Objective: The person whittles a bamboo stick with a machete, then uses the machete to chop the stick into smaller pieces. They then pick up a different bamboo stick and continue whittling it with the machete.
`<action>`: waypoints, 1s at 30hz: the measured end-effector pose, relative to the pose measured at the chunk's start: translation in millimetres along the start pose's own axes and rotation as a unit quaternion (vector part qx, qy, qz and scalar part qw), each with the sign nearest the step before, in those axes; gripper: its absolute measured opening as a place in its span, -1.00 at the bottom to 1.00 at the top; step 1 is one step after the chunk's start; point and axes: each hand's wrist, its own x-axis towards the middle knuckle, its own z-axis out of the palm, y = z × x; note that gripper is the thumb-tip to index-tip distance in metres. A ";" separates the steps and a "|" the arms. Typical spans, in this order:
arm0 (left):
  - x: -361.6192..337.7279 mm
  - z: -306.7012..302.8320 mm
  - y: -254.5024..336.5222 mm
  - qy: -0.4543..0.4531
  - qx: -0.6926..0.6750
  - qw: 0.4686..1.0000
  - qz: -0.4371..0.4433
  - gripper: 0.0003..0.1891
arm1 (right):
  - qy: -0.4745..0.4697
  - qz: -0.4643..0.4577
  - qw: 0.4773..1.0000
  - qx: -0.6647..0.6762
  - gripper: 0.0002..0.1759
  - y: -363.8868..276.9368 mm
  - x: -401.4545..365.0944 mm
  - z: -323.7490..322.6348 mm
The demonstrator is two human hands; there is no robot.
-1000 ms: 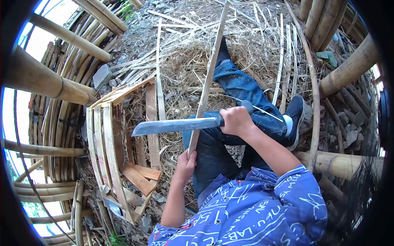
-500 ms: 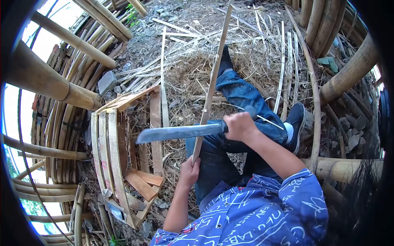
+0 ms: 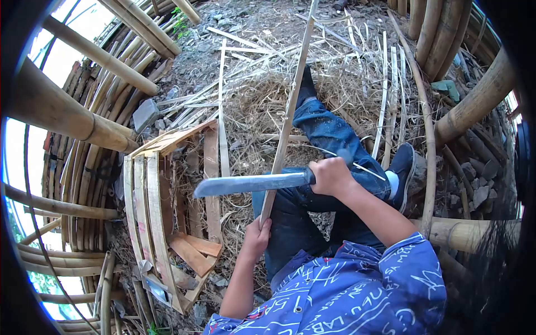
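Note:
My right hand (image 3: 330,177) is wrapped round the dark handle of a machete (image 3: 251,185), whose broad blade points left. The blade lies across a long bamboo strip (image 3: 291,100), over my bent leg. Lower down, my left hand (image 3: 258,237) is closed on the near end of that strip, which slants up and away past my outstretched foot. Part of the strip is hidden behind the blade. Curly shavings (image 3: 268,103) cover the ground around my legs.
A wooden crate (image 3: 146,195) with loose boards stands at my left. Thick bamboo poles (image 3: 474,106) rise on the right, more (image 3: 100,56) on the left. Split strips (image 3: 383,95) lie ahead on the stony ground. A grey block (image 3: 146,114) sits beyond the crate.
The machete and my right hand have shifted slightly right and a little down. My left hand and the bamboo strip have barely moved.

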 end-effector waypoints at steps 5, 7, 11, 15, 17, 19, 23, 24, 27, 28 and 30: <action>-2.0 1.3 12.5 0.011 -0.008 1.000 0.001 -0.72 | 0.075 0.080 0.994 -0.014 -0.75 41.8 33.0 -9.6; 0.4 1.0 16.0 0.005 -0.020 1.000 -0.002 -0.73 | 0.077 0.089 0.993 -0.024 -0.76 42.3 34.6 -9.3; 3.7 2.8 6.5 -0.003 -0.042 0.999 -0.017 -0.74 | 0.083 0.093 0.991 -0.042 -0.75 29.0 23.8 -8.4; 0.2 3.3 2.9 0.001 -0.007 1.000 0.001 -0.76 | 0.053 0.050 0.997 0.029 -0.76 2.5 9.9 -12.0; 2.5 0.9 1.9 -0.004 -0.013 1.000 0.008 -0.77 | 0.018 -0.023 0.999 -0.016 -0.77 -0.6 13.7 -10.3; -1.7 1.9 2.3 0.008 -0.025 1.000 0.007 -0.75 | 0.048 0.031 0.996 -0.068 -0.76 23.5 31.2 -8.8; -0.1 0.7 10.9 0.017 0.008 1.000 0.023 -0.73 | 0.081 0.164 0.983 -0.018 -0.76 68.5 51.0 -27.4; 3.7 0.3 3.7 0.005 -0.014 1.000 0.017 -0.74 | 0.081 0.155 0.984 -0.033 -0.75 65.9 50.4 -24.3; 5.9 3.7 2.8 -0.010 -0.029 0.999 0.019 -0.74 | 0.074 0.148 0.986 -0.028 -0.75 40.9 34.1 -21.3; 4.9 3.7 3.8 -0.007 -0.024 0.999 0.028 -0.74 | 0.062 0.122 0.991 -0.005 -0.76 29.0 27.3 -21.2; 2.9 2.7 -2.0 -0.009 -0.017 0.999 0.049 -0.75 | 0.046 0.098 0.994 0.022 -0.77 15.0 23.3 -24.5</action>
